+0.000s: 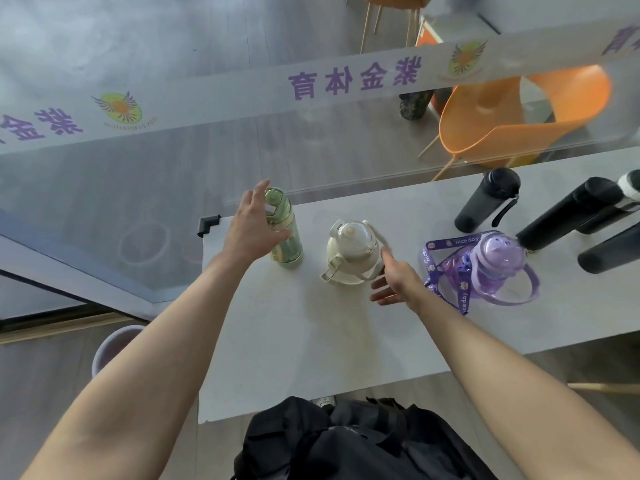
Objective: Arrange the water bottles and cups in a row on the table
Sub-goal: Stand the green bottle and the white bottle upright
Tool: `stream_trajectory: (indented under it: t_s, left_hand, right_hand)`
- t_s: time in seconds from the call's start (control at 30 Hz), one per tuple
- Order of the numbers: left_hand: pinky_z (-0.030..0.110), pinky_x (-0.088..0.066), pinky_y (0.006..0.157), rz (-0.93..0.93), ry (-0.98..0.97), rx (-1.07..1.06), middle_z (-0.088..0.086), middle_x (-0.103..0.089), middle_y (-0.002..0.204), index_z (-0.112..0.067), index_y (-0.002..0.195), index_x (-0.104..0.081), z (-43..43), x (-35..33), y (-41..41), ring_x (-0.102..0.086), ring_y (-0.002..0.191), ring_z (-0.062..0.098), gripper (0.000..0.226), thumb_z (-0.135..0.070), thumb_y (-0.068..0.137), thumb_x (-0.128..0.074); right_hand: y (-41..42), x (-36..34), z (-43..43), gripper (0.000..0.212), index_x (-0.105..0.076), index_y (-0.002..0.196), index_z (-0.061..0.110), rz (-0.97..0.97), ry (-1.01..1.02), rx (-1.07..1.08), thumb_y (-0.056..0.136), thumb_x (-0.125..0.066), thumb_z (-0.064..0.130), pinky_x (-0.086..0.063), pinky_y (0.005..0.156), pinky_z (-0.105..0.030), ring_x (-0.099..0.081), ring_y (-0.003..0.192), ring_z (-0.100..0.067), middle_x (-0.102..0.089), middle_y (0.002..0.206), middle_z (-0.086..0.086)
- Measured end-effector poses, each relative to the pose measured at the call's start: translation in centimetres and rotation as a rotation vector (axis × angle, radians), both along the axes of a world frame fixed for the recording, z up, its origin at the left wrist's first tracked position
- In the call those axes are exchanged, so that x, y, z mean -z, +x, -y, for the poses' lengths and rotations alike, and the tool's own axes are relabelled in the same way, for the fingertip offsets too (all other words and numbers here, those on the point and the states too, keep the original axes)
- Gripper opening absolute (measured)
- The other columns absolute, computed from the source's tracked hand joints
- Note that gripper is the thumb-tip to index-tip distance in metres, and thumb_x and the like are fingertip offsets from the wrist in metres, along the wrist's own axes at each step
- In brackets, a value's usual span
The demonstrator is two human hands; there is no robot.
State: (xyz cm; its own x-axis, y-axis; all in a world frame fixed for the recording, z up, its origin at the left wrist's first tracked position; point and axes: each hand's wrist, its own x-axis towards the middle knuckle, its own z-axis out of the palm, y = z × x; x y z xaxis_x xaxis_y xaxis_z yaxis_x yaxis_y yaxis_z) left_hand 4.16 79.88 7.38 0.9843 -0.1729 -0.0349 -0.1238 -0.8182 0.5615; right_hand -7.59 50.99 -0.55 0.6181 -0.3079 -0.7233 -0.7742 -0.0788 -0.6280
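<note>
Reaching over the pale table [311,341], the person seems to be lining up the drinkware along its far side. At the far left the left hand [254,230] is spread open against the near side of the upright green bottle [285,230], fingers not closed round it; whether the palm touches it I cannot tell. Just to its right stands the cream cup [353,252], with the right hand [394,282] loose and open at its right side, one fingertip near the handle. Further right stands the purple cup [498,265], its strap trailing towards the right wrist. Beyond it lie the black bottles [485,199], tilted and out of line. Next, I judge, those need setting upright into the row; the strap could snag. A dark bag [346,441] sits at the near edge.
</note>
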Motion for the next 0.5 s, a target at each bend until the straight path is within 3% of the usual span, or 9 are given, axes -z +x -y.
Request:
stream_trajectory:
  t_s: [0.07,0.2,0.27,0.33,0.4,0.5]
  left_hand:
    - [0.047,-0.051,0.102,0.042,0.021,-0.011,0.002,-0.043,0.154,-0.029,0.165,-0.031,0.1,-0.3,-0.4,-0.056,0.130,0.030,0.108,-0.031,0.076,-0.091]
    - [0.049,-0.048,0.107,0.222,0.078,-0.022,0.002,-0.043,0.152,-0.026,0.158,-0.042,1.0,-1.9,-1.6,-0.054,0.130,0.036,0.086,-0.031,0.083,-0.083]
    - [0.049,-0.048,0.108,0.322,0.111,-0.015,0.002,-0.048,0.148,-0.023,0.151,-0.053,2.2,-3.3,-2.5,-0.055,0.129,0.035,0.070,-0.027,0.087,-0.080]
    - [0.048,-0.053,0.102,0.386,0.135,-0.005,0.001,-0.057,0.138,-0.021,0.139,-0.064,4.1,-4.8,-3.4,-0.061,0.122,0.031,0.052,-0.024,0.088,-0.077]
    - [0.046,-0.057,0.092,0.363,0.177,0.025,-0.001,-0.066,0.125,-0.023,0.127,-0.071,6.3,-5.9,-4.1,-0.068,0.109,0.028,0.037,-0.028,0.091,-0.075]
    - [0.043,-0.060,0.085,0.186,0.297,0.160,-0.005,-0.073,0.113,-0.026,0.124,-0.072,10.1,-6.7,-5.3,-0.072,0.098,0.023,0.036,-0.040,0.091,-0.075]
  right_hand:
    - [-0.2,-0.1,0.6,0.078,-0.066,0.111,0.002,-0.012,-0.033,-0.023,0.108,-0.029,0.071,-0.068,0.070,-0.044,-0.083,0.078,-0.037,-0.078,0.104,-0.020]
    - [-0.4,-0.2,2.3,0.064,-0.068,0.114,0.002,-0.038,-0.178,-0.175,0.111,-0.033,0.056,-0.069,0.080,-0.047,-0.083,0.084,-0.035,-0.078,0.109,-0.018]
    - [-0.8,-0.8,3.5,0.050,-0.068,0.124,0.005,-0.040,-0.363,-0.413,0.109,-0.043,0.046,-0.066,0.090,-0.046,-0.079,0.098,-0.034,-0.075,0.119,-0.016]
    - [-1.4,-2.1,4.8,0.050,-0.065,0.139,0.011,-0.024,-0.575,-0.710,0.105,-0.052,0.046,-0.056,0.102,-0.043,-0.067,0.122,-0.034,-0.068,0.139,-0.015]
    - [-2.0,-3.9,6.4,0.059,-0.058,0.151,0.016,0.003,-0.657,-0.903,0.103,-0.056,0.049,-0.052,0.109,-0.045,-0.062,0.134,-0.034,-0.062,0.152,-0.012]
    - [-3.0,-7.0,9.5,0.062,-0.052,0.158,0.021,0.006,-0.602,-1.009,0.104,-0.059,0.050,-0.052,0.109,-0.043,-0.070,0.124,-0.028,-0.064,0.152,-0.006]
